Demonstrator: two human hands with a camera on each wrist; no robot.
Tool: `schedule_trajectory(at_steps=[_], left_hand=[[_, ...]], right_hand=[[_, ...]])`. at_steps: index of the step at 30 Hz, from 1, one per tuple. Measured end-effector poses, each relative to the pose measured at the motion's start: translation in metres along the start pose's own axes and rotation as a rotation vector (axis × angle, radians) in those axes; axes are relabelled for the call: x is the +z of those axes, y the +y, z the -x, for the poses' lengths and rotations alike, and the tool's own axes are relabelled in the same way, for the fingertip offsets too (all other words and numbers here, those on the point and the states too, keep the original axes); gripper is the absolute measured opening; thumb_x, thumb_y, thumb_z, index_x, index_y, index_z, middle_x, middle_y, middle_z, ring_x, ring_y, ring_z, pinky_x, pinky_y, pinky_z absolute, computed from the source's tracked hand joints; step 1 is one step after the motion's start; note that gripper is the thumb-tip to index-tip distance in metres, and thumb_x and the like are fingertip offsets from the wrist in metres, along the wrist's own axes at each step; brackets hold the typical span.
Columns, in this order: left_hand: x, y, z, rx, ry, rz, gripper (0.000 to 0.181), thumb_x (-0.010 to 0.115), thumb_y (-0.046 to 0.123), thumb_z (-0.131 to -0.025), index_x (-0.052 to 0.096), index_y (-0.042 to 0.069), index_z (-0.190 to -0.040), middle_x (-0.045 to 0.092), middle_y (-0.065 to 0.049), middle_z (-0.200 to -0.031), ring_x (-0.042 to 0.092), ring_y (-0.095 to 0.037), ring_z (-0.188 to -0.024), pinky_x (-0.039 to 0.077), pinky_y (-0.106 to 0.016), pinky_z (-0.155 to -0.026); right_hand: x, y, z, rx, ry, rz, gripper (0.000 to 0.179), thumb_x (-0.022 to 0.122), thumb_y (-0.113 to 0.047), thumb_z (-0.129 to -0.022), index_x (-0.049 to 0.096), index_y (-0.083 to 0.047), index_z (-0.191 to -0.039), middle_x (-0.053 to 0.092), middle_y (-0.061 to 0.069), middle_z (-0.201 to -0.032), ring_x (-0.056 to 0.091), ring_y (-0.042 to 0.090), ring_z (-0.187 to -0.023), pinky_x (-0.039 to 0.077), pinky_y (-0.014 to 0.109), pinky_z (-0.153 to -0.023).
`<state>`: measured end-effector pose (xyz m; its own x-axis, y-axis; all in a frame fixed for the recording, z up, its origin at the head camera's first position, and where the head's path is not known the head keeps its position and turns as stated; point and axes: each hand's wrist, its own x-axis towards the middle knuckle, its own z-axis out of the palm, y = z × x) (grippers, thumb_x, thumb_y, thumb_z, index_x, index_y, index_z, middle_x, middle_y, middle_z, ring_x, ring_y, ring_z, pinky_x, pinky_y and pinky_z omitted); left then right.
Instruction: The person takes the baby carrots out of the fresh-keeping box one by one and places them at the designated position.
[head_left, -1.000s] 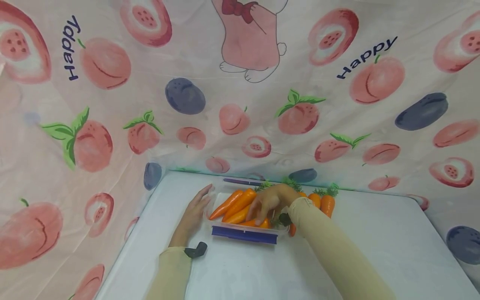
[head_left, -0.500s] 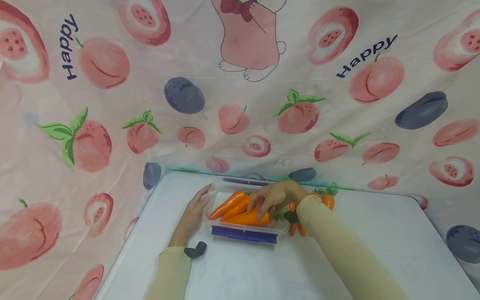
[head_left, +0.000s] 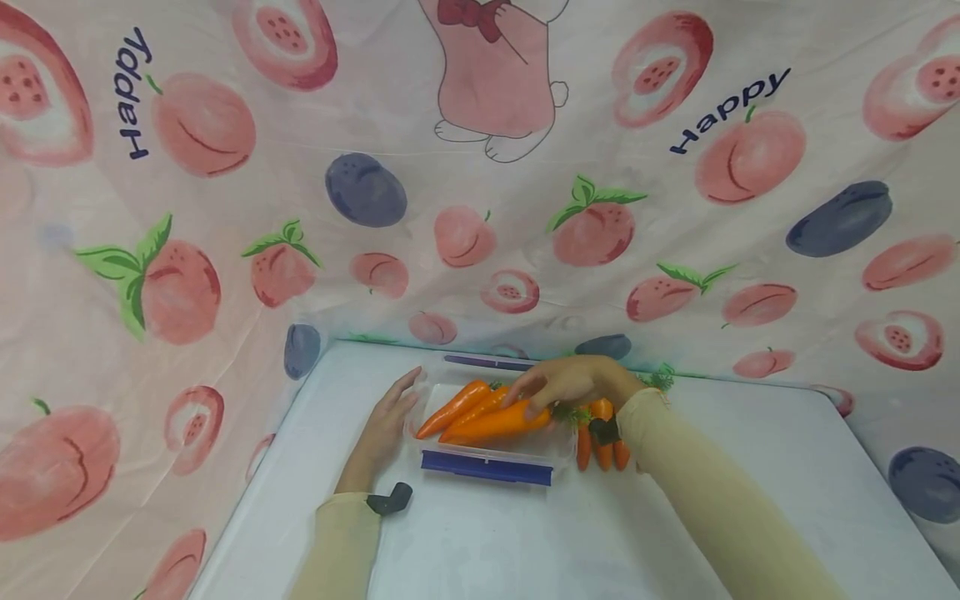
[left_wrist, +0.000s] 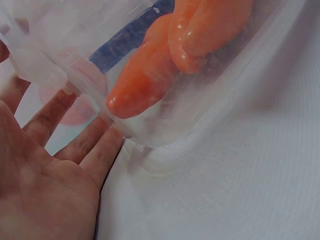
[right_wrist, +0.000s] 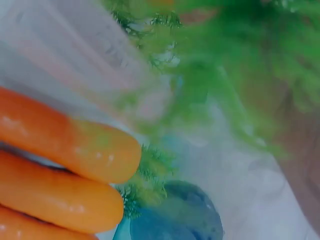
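Observation:
A clear plastic food box (head_left: 566, 454) with a blue front latch flap (head_left: 486, 468) stands on the white table. Two carrots (head_left: 453, 407) lie slanted inside it. Over these, my right hand (head_left: 573, 385) pinches another carrot (head_left: 495, 426) near its leafy end, its tip pointing left. Blurred green leaves (right_wrist: 200, 85) of that carrot fill much of the right wrist view. My left hand (head_left: 384, 429) rests its straight fingers against the box's left wall, and the left wrist view shows the fingertips (left_wrist: 107, 132) touching the clear plastic.
Right of the box, several more carrots (head_left: 603, 450) lie side by side on the table, partly covered by my right wrist. Their rounded tops (right_wrist: 100, 200) show in the right wrist view. Behind the table hangs a peach-printed cloth (head_left: 480, 192).
My right hand has moved right and slightly up, drawing the pinched carrot up from the box's front side. More of the carrots outside shows now. The left hand stays put.

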<state>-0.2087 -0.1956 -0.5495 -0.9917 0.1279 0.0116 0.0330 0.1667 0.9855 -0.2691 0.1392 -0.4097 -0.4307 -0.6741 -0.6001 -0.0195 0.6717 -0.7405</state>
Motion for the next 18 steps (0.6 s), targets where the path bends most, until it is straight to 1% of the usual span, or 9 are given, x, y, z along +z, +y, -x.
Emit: schedule_trajectory(at_steps=[2,4,6,8,11,14,16,18], left_hand=[[-0.001,-0.001,-0.001,0.005,-0.005,0.015,0.050,0.048,0.039,-0.107,0.043,0.026,-0.155,0.039,-0.002,-0.163,0.025,-0.028,-0.157,0.013,-0.058,-0.128],[-0.001,-0.002,-0.001,0.006,-0.005,0.038,0.051,0.048,0.038,-0.107,0.043,0.024,-0.156,0.040,-0.002,-0.163,0.027,-0.028,-0.156,0.014,-0.057,-0.128],[0.000,-0.002,-0.002,0.003,-0.003,0.045,0.051,0.049,0.038,-0.107,0.043,0.023,-0.156,0.040,-0.001,-0.163,0.027,-0.028,-0.156,0.014,-0.057,-0.128],[0.000,-0.001,-0.002,-0.001,-0.001,0.054,0.051,0.049,0.037,-0.107,0.043,0.024,-0.156,0.040,0.000,-0.163,0.027,-0.028,-0.156,0.014,-0.057,-0.128],[0.001,0.000,-0.002,0.003,0.000,0.052,0.051,0.049,0.037,-0.107,0.043,0.023,-0.156,0.040,-0.002,-0.163,0.027,-0.029,-0.156,0.014,-0.057,-0.128],[0.001,0.000,-0.002,0.005,-0.002,0.061,0.051,0.049,0.036,-0.107,0.043,0.022,-0.156,0.039,-0.003,-0.163,0.026,-0.029,-0.156,0.013,-0.057,-0.128],[0.001,0.000,-0.002,0.001,-0.001,0.059,0.052,0.049,0.037,-0.107,0.043,0.022,-0.156,0.039,-0.002,-0.163,0.026,-0.028,-0.156,0.013,-0.057,-0.128],[0.001,0.000,-0.002,0.000,-0.005,0.067,0.052,0.050,0.037,-0.107,0.043,0.022,-0.156,0.039,-0.002,-0.163,0.026,-0.028,-0.157,0.013,-0.057,-0.128]], right_hand=[[-0.002,0.001,0.004,-0.001,0.017,-0.020,0.040,0.074,-0.030,-0.091,0.068,-0.029,-0.130,0.049,-0.002,-0.152,0.042,0.027,-0.141,0.056,0.038,-0.099],[-0.003,0.003,0.008,-0.011,0.041,-0.018,0.041,0.073,-0.030,-0.090,0.069,-0.030,-0.130,0.049,-0.002,-0.153,0.041,0.027,-0.143,0.056,0.036,-0.099],[-0.005,0.004,0.012,-0.026,0.047,-0.046,0.041,0.073,-0.028,-0.091,0.068,-0.028,-0.131,0.051,-0.001,-0.152,0.045,0.028,-0.139,0.057,0.040,-0.098],[-0.005,0.005,0.016,-0.047,0.054,-0.068,0.041,0.072,-0.027,-0.091,0.068,-0.027,-0.132,0.055,0.000,-0.147,0.051,0.029,-0.129,0.058,0.041,-0.095],[-0.006,0.006,0.021,-0.076,0.067,-0.120,0.040,0.071,-0.025,-0.092,0.065,-0.020,-0.131,0.059,0.004,-0.138,0.056,0.029,-0.118,0.058,0.041,-0.092],[-0.007,0.009,0.027,-0.087,0.110,-0.146,0.039,0.072,-0.026,-0.092,0.062,-0.015,-0.129,0.061,0.007,-0.131,0.056,0.027,-0.115,0.056,0.037,-0.094],[-0.008,0.011,0.032,-0.094,0.143,-0.154,0.039,0.072,-0.027,-0.093,0.061,-0.013,-0.128,0.062,0.009,-0.126,0.056,0.027,-0.114,0.055,0.037,-0.095],[-0.009,0.014,0.036,-0.104,0.167,-0.169,0.039,0.072,-0.025,-0.094,0.061,-0.013,-0.129,0.062,0.010,-0.126,0.056,0.028,-0.115,0.055,0.039,-0.098]])
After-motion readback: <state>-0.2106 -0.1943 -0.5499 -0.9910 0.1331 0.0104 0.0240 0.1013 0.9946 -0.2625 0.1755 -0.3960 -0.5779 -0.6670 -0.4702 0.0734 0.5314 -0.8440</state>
